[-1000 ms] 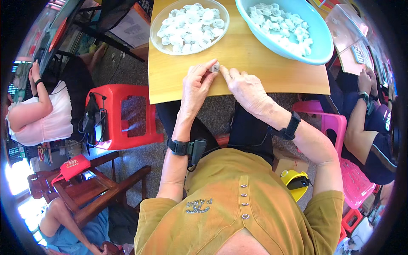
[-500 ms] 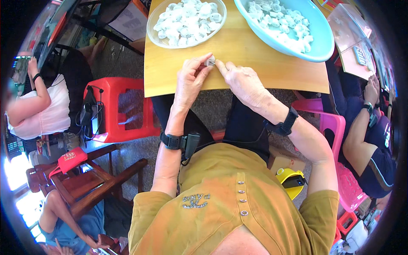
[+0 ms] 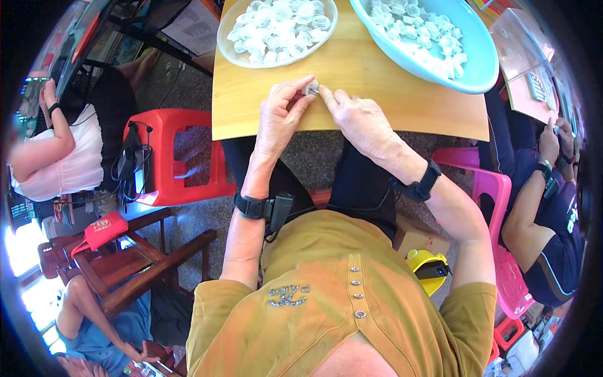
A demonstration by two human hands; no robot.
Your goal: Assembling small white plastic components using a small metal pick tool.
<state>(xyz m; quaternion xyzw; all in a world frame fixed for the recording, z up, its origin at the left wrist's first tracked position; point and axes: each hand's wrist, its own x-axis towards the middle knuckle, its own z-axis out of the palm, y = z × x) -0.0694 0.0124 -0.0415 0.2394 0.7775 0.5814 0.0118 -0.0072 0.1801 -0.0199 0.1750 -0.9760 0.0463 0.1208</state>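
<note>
Over the near part of the wooden table (image 3: 264, 94), my left hand (image 3: 279, 118) pinches a small whitish translucent plastic piece (image 3: 310, 88) between thumb and fingertips. My right hand (image 3: 362, 120) is closed, its fingertips meeting the right side of that piece. A thin dark tip shows between them, too small to name; whatever else the right fingers hold is hidden. Beyond my left hand stands a clear round bowl (image 3: 221, 47) heaped with similar white pieces. A larger light-blue basin (image 3: 483, 63), farther right, holds more of them.
A red plastic stool (image 3: 166, 188) is left of my legs, near a wooden chair (image 3: 144, 264) with a red pouch (image 3: 105, 230). To the right are a pink chair (image 3: 499, 188) and a yellow object (image 3: 428, 283). Other people sit at both sides, one at a tilted board (image 3: 527, 94).
Both my hands stay at the plastic piece with almost the same grip. The view has shifted slightly. At the right, another person's hands have moved a little.
</note>
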